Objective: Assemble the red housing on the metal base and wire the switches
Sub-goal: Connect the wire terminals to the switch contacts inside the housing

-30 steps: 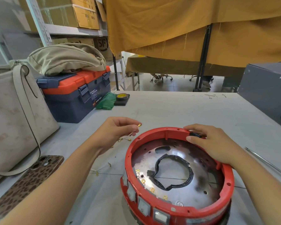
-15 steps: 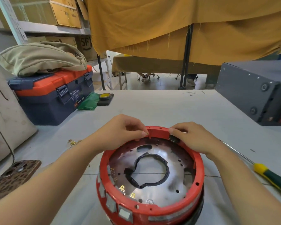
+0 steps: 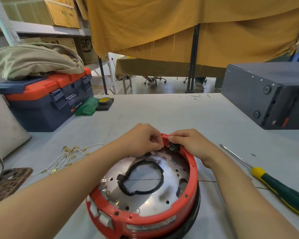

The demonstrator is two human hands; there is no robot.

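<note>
Head view: at frame centre, the left hand point(image 3: 140, 140) is pinching a small brass terminal point(image 3: 162, 146) beside the black switch point(image 3: 173, 147), which the right hand point(image 3: 192, 144) fingers are clamping against the round red plastic housing point(image 3: 193, 176).

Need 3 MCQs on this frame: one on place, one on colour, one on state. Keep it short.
1. Where does the screwdriver lie?
A. On the toolbox
B. On the table right of the housing
C. Inside the housing

2. What colour is the toolbox lid?
A. Orange-red
B. Yellow
C. White

3. What is the left hand doing?
A. Lying flat on the table
B. Gripping the screwdriver
C. Pinching a small brass terminal at the housing's far rim

Answers: 1 B, it lies on the table beside the right forearm, clear of the housing. 2 A, the lid is orange-red over a navy body. 3 C, the fingertips pinch the terminal next to the black switch under the right hand.
</note>
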